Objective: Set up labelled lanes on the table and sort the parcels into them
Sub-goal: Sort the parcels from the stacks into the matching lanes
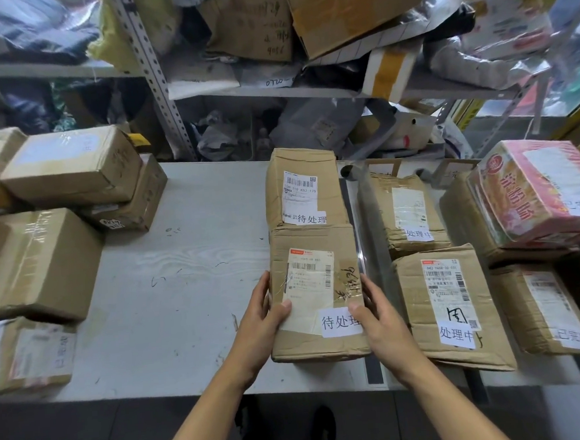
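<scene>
The left hand point(261, 316) and right hand point(379, 311) clasp the near parcel point(316, 293) from either side, thumbs curled onto its top, fingers along its flanks. It lies flat on the table point(184, 296), carrying a white label point(340, 322) under the right thumb. Just beyond the hands, touching it, lies a second labelled parcel point(305, 187). To the right of the right hand, past a dark tape strip point(352, 222), sit two more labelled parcels point(449, 308). Well left of the left hand, unsorted boxes point(44, 261) are stacked.
</scene>
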The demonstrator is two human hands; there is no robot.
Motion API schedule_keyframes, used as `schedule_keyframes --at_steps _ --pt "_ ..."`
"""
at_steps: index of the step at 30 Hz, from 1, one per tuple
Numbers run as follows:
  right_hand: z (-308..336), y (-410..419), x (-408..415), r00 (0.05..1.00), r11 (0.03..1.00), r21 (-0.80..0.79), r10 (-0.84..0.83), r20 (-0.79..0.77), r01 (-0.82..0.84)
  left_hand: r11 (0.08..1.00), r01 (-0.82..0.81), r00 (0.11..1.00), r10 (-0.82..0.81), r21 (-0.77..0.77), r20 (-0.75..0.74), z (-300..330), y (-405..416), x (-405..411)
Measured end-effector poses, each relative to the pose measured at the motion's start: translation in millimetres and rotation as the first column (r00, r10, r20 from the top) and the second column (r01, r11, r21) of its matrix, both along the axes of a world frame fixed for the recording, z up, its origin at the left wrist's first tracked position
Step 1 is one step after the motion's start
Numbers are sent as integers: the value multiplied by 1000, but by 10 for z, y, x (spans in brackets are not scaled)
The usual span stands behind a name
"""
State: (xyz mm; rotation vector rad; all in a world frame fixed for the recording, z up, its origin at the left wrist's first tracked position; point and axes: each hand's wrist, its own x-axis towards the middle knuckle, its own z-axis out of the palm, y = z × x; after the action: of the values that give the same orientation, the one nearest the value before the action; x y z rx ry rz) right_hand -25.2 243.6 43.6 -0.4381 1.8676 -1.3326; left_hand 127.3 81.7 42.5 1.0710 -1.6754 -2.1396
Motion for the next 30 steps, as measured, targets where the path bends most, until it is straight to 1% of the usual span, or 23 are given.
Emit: schedule_keyframes --at_steps 2,3,5,7,10,13,18,22,24,26,28,30 --pt "57 2 -21 1000 1000 14 1 -1 -1 1000 -12 1000 12 -14 10 38 -7 15" --pt "111 -18 -41 999 999 32 -13 -48 14 999 -28 999 29 -40 19 65 -28 25" --pt "279 -132 -79 969 995 87 -23 -245 46 990 -73 997 77 -118 31 135 -121 67" --pt "460 -314 -87 904 996 85 7 -428 32 974 -126 991 133 -186 28 218 -270 132" --pt "655 -697 -1 817 994 78 108 -566 -78 941 -226 973 231 -251 -12 324 -561 309" --pt "759 -1177 194 775 974 66 214 -595 -218 909 -322 946 323 -265 -41 414 -887 595" --pt "791 -2057 678 716 910 90 376 -588 -404 839 -470 878 476 -274 -49 567 -1388 1184" --pt "715 -2766 1051 727 866 50 447 -520 -497 784 -542 830 557 -302 -42 633 -1793 1591" --pt "662 -3119 1157 768 863 32 465 -441 -504 774 -560 818 573 -296 -50 624 -2011 1736" --pt "576 -3462 1201 825 874 18 465 -320 -486 765 -578 806 589 -284 -56 597 -2252 1818" --pt "489 -3819 1184 883 899 22 435 -175 -438 762 -589 800 596 -269 -62 558 -2515 1816" --pt "421 -4178 1126 921 923 34 386 -62 -384 773 -588 805 590 -240 -71 488 -2779 1732"
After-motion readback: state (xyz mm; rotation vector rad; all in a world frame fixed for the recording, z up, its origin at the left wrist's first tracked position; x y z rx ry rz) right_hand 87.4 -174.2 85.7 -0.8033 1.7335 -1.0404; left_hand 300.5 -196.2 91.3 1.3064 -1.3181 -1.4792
